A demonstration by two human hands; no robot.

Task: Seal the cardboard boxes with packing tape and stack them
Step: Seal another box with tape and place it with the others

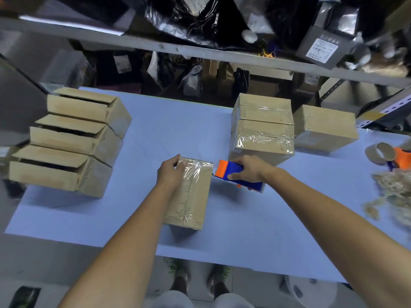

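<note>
Box [189,196] lay mid-counter [169,130], film tape over its far end | left grip [170,172] curled round far left corner of the box | right grip [249,170] clamped on dispenser [235,174], orange nose just beside the box | sealed stack [262,138] behind the dispenser | open boxes [73,134] at left

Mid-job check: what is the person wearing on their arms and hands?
Nothing is worn on the left hand or the right hand: no gloves, watch or wristband. No sleeves show anywhere up to the frame's edge. Rings, if any, are too small to tell.
</note>
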